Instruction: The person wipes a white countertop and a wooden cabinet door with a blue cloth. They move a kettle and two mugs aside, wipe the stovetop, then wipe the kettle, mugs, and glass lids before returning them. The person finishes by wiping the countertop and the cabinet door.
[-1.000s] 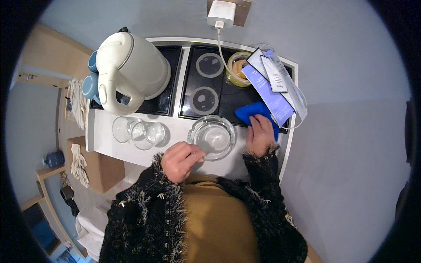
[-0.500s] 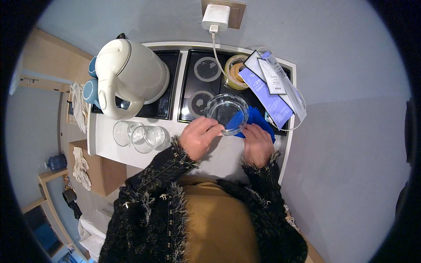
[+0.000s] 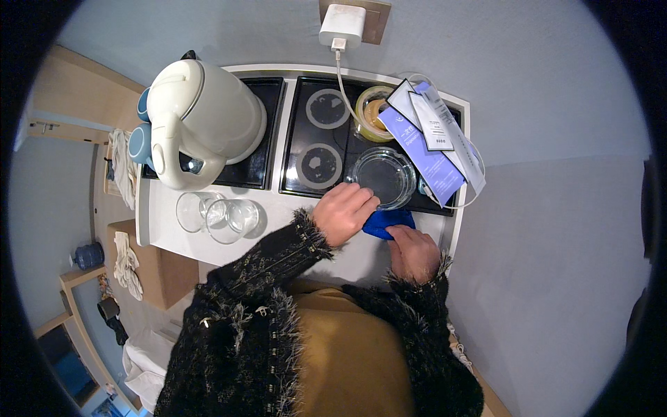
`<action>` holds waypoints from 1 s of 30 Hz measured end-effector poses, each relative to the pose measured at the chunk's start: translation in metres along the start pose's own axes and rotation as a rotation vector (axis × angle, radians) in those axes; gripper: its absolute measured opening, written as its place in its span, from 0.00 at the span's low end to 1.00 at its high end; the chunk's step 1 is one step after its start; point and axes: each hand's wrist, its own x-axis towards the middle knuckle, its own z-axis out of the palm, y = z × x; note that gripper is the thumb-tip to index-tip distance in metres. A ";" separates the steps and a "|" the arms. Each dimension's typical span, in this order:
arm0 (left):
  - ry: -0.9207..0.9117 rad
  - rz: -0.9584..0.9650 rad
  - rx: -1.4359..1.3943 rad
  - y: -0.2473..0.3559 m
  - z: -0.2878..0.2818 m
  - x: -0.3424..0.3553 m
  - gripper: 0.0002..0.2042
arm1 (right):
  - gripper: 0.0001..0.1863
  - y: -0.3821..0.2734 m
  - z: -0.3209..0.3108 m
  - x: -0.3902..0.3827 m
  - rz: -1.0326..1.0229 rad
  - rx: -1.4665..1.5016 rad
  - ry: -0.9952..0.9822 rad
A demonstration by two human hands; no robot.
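The left hand (image 3: 345, 212) has its fingers bent at the near-left rim of a clear glass ashtray (image 3: 384, 179); I cannot tell whether they pinch the glass or only touch it. The ashtray sits over the near edge of the right-hand black tray (image 3: 292, 185), just in front of a yellowish tub (image 3: 369, 128) and beside some purple and white packets (image 3: 434, 160). The right hand (image 3: 415, 254) pinches a bunched blue cloth (image 3: 387, 224) between thumb and fingers, right in front of the ashtray. On the bare white worktop (image 3: 295, 208) to the left, two drinking glasses (image 3: 237, 221) stand close together, near a cream kettle (image 3: 222, 115) with blue mugs (image 3: 140, 143) on its far left. A white charger (image 3: 342, 25) is at the wall, its cable (image 3: 340, 73) running down to the tub.
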 end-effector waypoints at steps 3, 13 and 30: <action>-0.008 0.007 -0.004 0.000 0.007 0.002 0.12 | 0.12 -0.003 0.000 0.001 -0.004 0.001 -0.002; 0.026 -0.095 -0.036 -0.001 0.016 -0.004 0.19 | 0.13 -0.012 0.001 0.006 -0.045 0.021 -0.047; 0.402 -0.595 0.214 0.029 -0.124 -0.153 0.16 | 0.11 -0.073 0.013 0.022 0.082 0.283 0.067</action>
